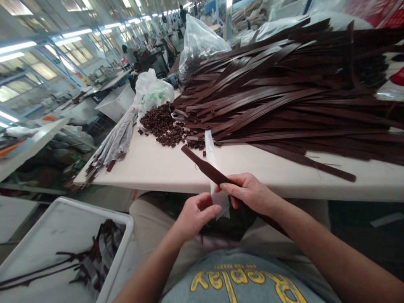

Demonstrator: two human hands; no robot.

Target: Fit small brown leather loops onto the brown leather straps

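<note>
A: Looking down from the head camera, what are the hands doing?

B: Both are held just off the near edge of the worktop (164, 168), above the lap. The right hand (252, 194) is closed around a brown strap (205, 167), thumb on top and fingers curled under it. The left hand (195, 215) pinches the lower end of a clear plastic sleeve (211, 156) between thumb and forefinger.

A: Which way does the strap lie?

B: Its long axis runs on a slant. The free tip points up and to the left, out over the worktop's near edge, while the other end passes back under the right forearm toward the lap. The sleeve crosses it almost upright, just left of the right fingers. So the right hand is on the strap, and the left hand sits just beside it, lower and to the left.

A: How many of each?

B: One strap in hand and one sleeve. Behind them a big heap of straps (290, 84) covers the right half of the worktop, far too many to count. A mound of small brown loops (162, 124) lies near the middle, also beyond counting. A bundle of sleeved straps (115, 141) hangs off the left edge. Two plastic bags (151, 90) stand toward the far edge. One white tray (47, 235) sits low at the left with a few wrapped straps in it; I cannot tell exactly how many.
</note>
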